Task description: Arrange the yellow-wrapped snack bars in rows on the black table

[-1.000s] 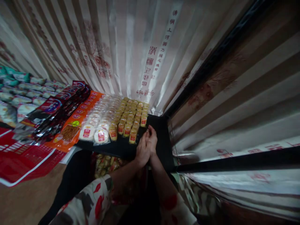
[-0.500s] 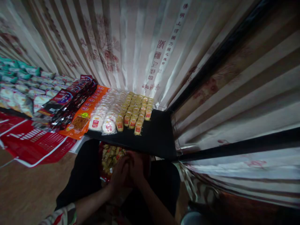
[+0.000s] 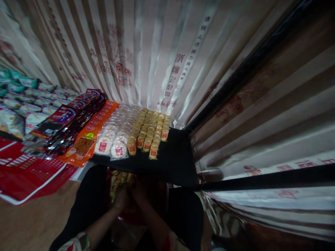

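Observation:
In the dim space between my knees, my left hand [image 3: 121, 198] is down among yellow-wrapped snacks [image 3: 118, 178] in a dark red container [image 3: 131, 218]. My right hand [image 3: 139, 192] is just beside it, at the right edge of the same snacks. Shadow and blur hide the fingers of both hands, so what they hold cannot be made out. On the black table [image 3: 172, 164] in front of me stand rows of small yellow-wrapped cakes [image 3: 149, 134]. To their left are rows of round white packets [image 3: 119, 148] in clear wrapping.
Further left lie an orange snack bag [image 3: 83, 144], a stack of dark red packets [image 3: 62, 118] and many white and green packets [image 3: 31, 108]. A red basket [image 3: 34, 170] is at the lower left. Printed curtains [image 3: 146, 55] hang behind and to the right, crossed by dark bars.
The view has tilted, so the table goods appear lower. My hands, which were close together beside the snacks, have moved left onto them.

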`<state>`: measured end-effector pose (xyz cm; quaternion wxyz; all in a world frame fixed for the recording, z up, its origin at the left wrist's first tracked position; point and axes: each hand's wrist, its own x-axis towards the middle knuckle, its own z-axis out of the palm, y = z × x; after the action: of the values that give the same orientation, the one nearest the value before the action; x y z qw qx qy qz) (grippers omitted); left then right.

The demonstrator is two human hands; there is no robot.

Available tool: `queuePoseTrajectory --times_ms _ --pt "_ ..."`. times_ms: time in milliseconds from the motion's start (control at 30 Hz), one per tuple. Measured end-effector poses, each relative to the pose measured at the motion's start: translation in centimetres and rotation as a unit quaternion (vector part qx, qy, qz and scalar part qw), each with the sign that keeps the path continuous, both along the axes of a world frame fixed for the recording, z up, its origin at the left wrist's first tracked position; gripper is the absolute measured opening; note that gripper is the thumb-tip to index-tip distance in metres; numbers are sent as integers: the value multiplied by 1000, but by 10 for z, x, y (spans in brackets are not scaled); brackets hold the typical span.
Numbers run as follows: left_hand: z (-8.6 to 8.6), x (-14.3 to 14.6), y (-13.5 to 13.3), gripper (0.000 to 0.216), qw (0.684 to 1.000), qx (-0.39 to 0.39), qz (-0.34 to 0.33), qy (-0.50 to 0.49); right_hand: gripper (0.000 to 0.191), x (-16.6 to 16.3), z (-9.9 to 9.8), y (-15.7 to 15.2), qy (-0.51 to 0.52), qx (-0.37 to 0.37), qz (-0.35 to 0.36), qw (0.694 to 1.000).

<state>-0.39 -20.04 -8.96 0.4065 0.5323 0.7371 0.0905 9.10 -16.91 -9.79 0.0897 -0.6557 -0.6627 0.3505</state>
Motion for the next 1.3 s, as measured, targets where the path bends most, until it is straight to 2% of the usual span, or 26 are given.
queuePoseTrajectory --times_ms 100,167,333,467,567,667,867,1100,1300 --pt "0 0 -3 37 998 43 33 -23 27 0 2 -4 44 21 -40 998" --pt "3 0 -5 37 995 79 51 -40 29 5 11 -6 76 36 -32 996" --pt "21 12 -8 29 988 107 80 -71 33 26 50 -9 146 75 -16 986" --pt "40 25 -14 28 980 142 78 -115 28 46 80 -13 197 110 -47 973" --pt "54 33 -18 27 969 187 76 -145 24 58 92 -19 228 124 -87 962" --pt "68 40 -18 26 957 227 75 -166 24 67 97 -25 260 130 -123 949" --pt "89 57 -2 27 951 253 46 -174 27 83 104 -18 299 150 -181 925" --pt "106 86 30 18 946 273 55 -168 39 106 112 10 296 195 -196 914" --pt "121 108 60 21 931 324 18 -167 44 125 108 46 312 223 -206 900"
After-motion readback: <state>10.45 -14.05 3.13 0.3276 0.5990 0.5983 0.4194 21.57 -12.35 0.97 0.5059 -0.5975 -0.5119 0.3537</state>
